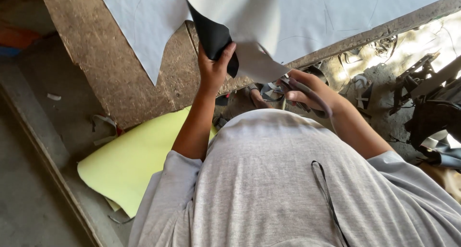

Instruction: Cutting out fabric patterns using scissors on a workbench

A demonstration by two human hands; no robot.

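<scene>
Grey shirt fabric [269,179] filled the lower frame, nearest the camera, with a thin black strap [326,194] lying across it. Above it, the left hand [213,67] was raised over the near edge of the desk [110,69], its grip closed tight on the sheet material [225,21], white on one face and black on the other, bunched and folded where the fingers pinched it. That sheet hung from the hand over the desk edge, its white side spreading up and to the right across the desk top. The right hand [307,91] sat lower, just beside the hanging white flap, its grip wrapped around the dark handles of a pair of scissors [288,86]; whether the blades were open could not be told. A yellow sheet [139,160] lay on the floor below the desk, to the left of the left forearm. Dark offcuts [379,47] littered the ground at right.
</scene>
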